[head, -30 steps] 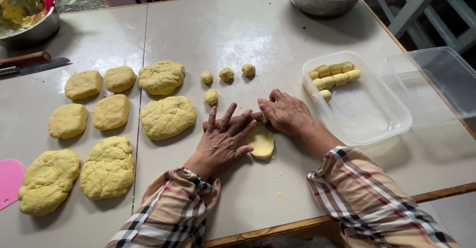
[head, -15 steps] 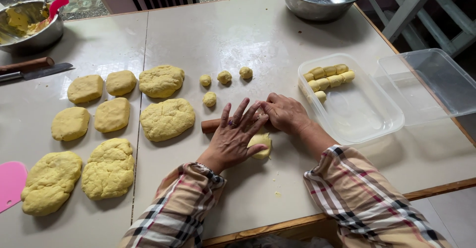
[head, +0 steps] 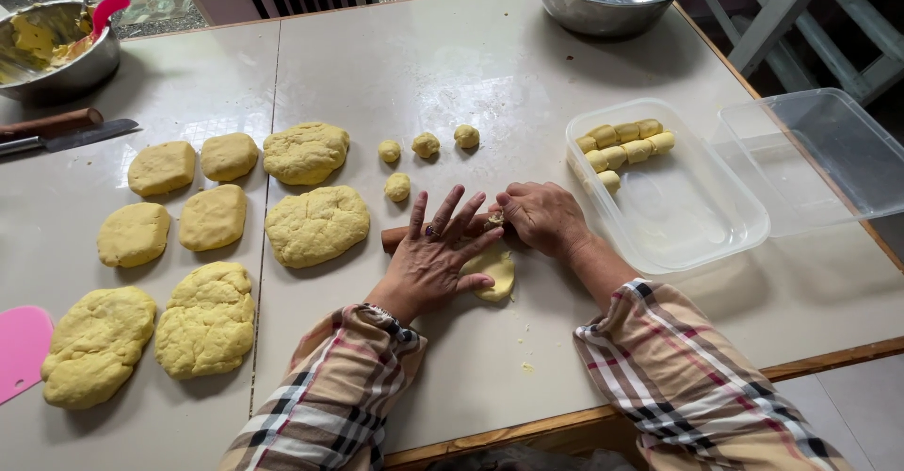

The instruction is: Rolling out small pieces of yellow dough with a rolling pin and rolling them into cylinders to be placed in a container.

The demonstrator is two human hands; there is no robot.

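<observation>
Both hands are down on a small wooden rolling pin (head: 400, 236), and the piece under it is flattening as we watch: the flattened dough piece (head: 495, 271) now shows as a pale oval poking out below the palms toward the near edge of the table (head: 471, 75), where a second ago it sat more to the right of the hands. The left hand (head: 435, 254) lies flat on the pin with its fingers spread wide; half a second ago they angled further right, so the pin looks to have rolled a touch. The right hand (head: 543, 217) is curled at the pin's right end, fingertips pressed together on what may be a crumb of dough, though that spot is too small to be sure. Judging by this, the rolling stroke is under way and the oval is thinning. Nothing else shifts: four small dough balls (head: 426, 144) sit just beyond the hands, the big dough slabs (head: 316, 223) spread toward the left edge, and the clear plastic container (head: 725, 235) near the right edge holds its row of rolled dough pieces (head: 626, 141), its lid (head: 829, 151) lying beside it.
</observation>
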